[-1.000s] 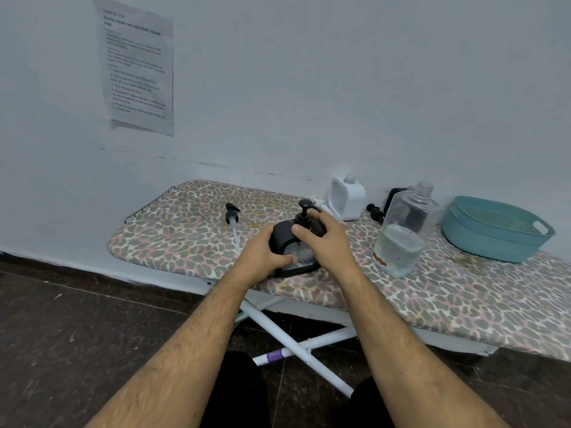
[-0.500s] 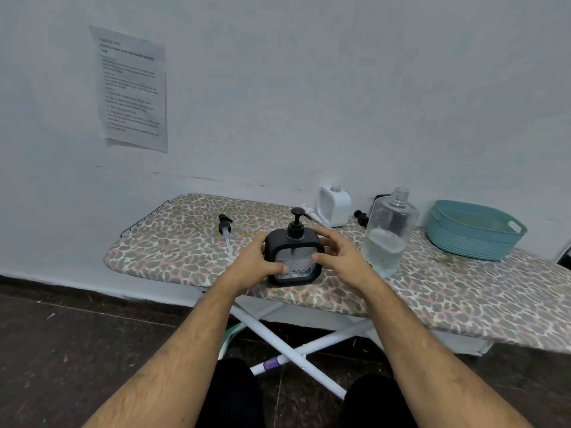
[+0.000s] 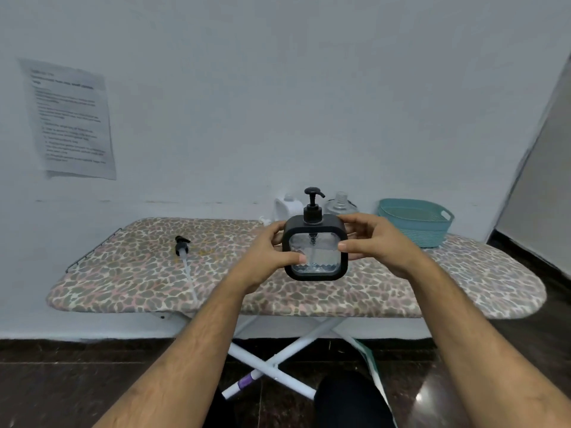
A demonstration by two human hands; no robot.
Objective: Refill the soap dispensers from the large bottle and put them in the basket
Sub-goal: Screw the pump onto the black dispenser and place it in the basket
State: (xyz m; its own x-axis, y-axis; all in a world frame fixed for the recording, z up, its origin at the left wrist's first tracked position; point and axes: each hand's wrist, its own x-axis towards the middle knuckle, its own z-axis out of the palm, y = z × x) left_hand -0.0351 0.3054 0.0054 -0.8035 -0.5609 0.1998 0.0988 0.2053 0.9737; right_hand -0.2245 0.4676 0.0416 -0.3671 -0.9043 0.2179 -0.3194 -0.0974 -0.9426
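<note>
A square black soap dispenser (image 3: 315,248) with a clear window and a black pump on top is held upright above the ironing board (image 3: 129,282). My left hand (image 3: 265,257) grips its left side and my right hand (image 3: 377,245) grips its right side, thumbs on the front face. A little clear liquid shows at its bottom. Behind it stand a white dispenser (image 3: 287,206) and the large clear bottle (image 3: 340,202), both partly hidden. The teal basket (image 3: 415,222) sits at the back right of the board.
A loose black pump with a long tube (image 3: 185,257) lies on the board's left half. A printed sheet (image 3: 71,118) hangs on the wall. White crossed legs (image 3: 278,359) stand under the board, on a dark floor.
The black dispenser has been lifted off the board and raised upright between both hands. My right hand has closed onto its right side. The view has tilted upward.
</note>
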